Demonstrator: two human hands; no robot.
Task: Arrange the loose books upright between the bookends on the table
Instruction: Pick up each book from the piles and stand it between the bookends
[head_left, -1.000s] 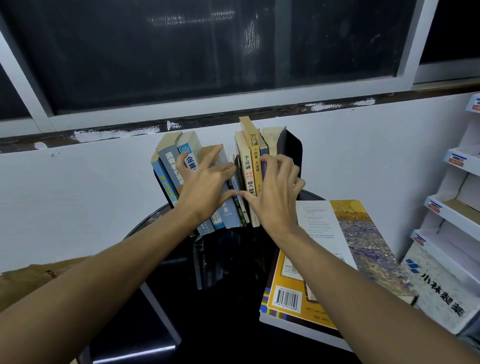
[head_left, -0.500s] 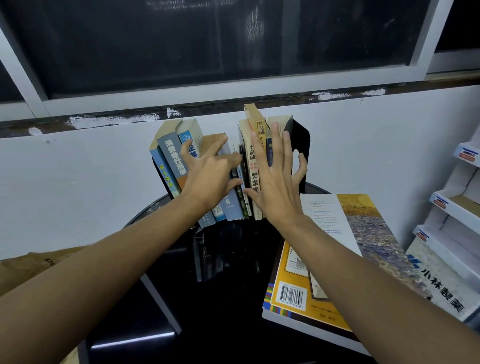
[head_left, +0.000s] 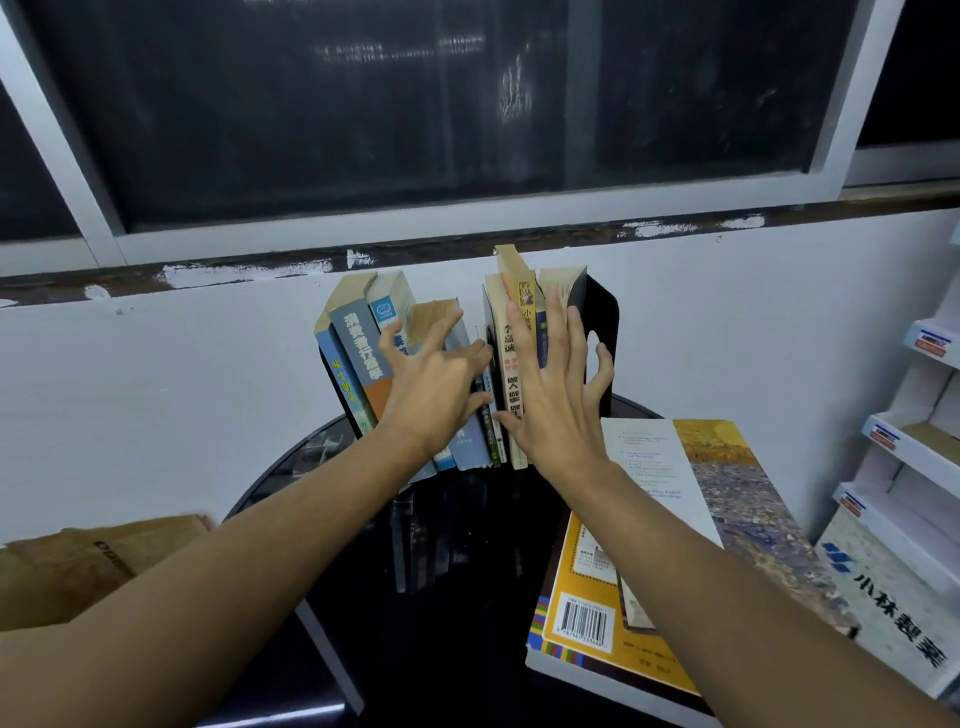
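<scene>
A row of books stands on the black round table (head_left: 457, 561) against the white wall. The left group of blue and grey books (head_left: 358, 358) leans to the left. The right group of cream-spined books (head_left: 514, 358) stands upright against the black right bookend (head_left: 602, 312). The black left bookend (head_left: 337, 389) is mostly hidden behind the leaning books. My left hand (head_left: 431, 389) lies flat on the spines of the leaning books, fingers spread. My right hand (head_left: 550, 395) presses flat on the upright spines, fingers spread, little finger by the right bookend. Neither hand holds anything.
A stack of large flat books (head_left: 649, 545) lies on the table's right side, yellow cover at the front. A white cardboard display rack (head_left: 914, 467) stands at the far right. A brown cardboard box (head_left: 93, 566) sits at the left, below table level.
My right hand has opened from a curled grip on the upright books to a flat palm with fingers stretched up. My left hand has stayed on the leaning books. The view has tilted up slightly.
</scene>
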